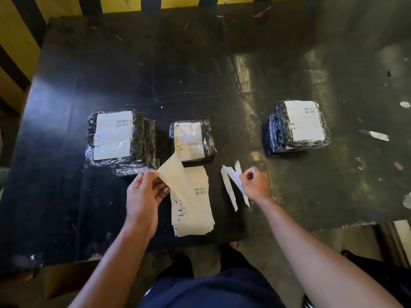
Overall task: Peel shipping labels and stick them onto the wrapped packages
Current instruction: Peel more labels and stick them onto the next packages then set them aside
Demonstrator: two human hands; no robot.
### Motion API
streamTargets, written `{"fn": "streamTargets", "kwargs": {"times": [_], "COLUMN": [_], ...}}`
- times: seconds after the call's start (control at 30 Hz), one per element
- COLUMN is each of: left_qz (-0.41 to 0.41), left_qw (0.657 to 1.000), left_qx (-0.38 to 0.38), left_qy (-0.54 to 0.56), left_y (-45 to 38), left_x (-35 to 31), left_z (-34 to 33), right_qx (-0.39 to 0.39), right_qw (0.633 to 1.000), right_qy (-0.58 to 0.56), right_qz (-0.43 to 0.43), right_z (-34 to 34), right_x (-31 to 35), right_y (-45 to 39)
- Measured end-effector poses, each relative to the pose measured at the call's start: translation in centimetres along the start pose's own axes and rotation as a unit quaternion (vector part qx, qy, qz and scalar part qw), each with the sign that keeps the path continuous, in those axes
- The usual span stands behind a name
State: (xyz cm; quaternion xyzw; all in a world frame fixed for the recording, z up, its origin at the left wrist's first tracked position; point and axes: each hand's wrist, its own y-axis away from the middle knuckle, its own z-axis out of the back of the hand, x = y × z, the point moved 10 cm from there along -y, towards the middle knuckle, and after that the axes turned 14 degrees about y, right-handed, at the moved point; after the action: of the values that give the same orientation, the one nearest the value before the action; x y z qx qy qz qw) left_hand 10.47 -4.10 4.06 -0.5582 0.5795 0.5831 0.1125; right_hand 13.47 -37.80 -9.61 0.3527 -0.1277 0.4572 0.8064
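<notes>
Labels point(193, 203) lie in a fanned stack on the black table point(89, 74), right in front of me and between my two hands. My left hand point(144, 196) sits just to the stack's left, thumb and fingertips pinching the corner of a cream sheet point(174, 176) that rises from the stack and slants up toward the middle package point(191, 141); whether it is the label or its backing I cannot tell. My right hand point(255, 184) is to the stack's right, fingers curled around one of the narrow white paper strips point(233, 187), while the others lie on the table beside it.

Beyond the stack stand three black plastic-wrapped packages, each bearing a white label on top. The middle one sits just past the stack's far edge. The left package point(117, 138) is near my left hand, and looks to rest on another wrapped bundle. The right package point(299, 126) stands well apart, past my right hand. Scraps of paper point(374, 134) dot the table's right side.
</notes>
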Motion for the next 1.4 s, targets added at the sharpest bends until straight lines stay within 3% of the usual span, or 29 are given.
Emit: {"fn": "streamTargets", "kwargs": {"times": [0.37, 0.47, 0.6, 0.73, 0.97, 1.13, 1.27, 1.4], "left_qz": [0.022, 0.029, 0.031, 0.028, 0.026, 0.027, -0.005, 0.061], "left_qw": [1.0, 0.999, 0.999, 0.999, 0.999, 0.998, 1.0, 0.989], "left_qx": [0.015, 0.011, -0.014, -0.031, -0.011, 0.019, -0.013, 0.041], "left_qy": [-0.014, -0.013, -0.003, 0.002, 0.034, 0.05, -0.008, -0.129], "left_y": [1.2, 1.1, 0.9, 0.7, 1.0, 1.3, 0.0, -1.9], "left_x": [1.8, 2.1, 2.3, 2.4, 2.1, 1.9, 0.9, 2.4], "left_z": [-1.2, -1.4, -1.5, -1.7, -2.4, -3.1, -1.5, -1.1], "right_qx": [0.019, -0.064, -0.126, -0.179, -0.243, -0.207, -0.073, 0.101], "right_qw": [0.994, 0.985, 0.939, 0.902, 0.88, 0.917, 0.967, 0.931], "right_qy": [0.096, 0.082, 0.032, 0.096, 0.134, 0.076, -0.137, -0.348], "right_qz": [0.052, 0.135, 0.317, 0.381, 0.386, 0.331, 0.204, 0.041], "right_z": [-0.7, 2.5, 5.2, 4.6, 4.5, 5.3, 5.6, 3.4], "right_x": [0.4, 3.9, 11.7, 15.5, 17.2, 16.5, 13.6, 11.2], "right_y": [1.6, 4.9, 12.8, 16.9, 17.0, 14.9, 10.5, 8.3]}}
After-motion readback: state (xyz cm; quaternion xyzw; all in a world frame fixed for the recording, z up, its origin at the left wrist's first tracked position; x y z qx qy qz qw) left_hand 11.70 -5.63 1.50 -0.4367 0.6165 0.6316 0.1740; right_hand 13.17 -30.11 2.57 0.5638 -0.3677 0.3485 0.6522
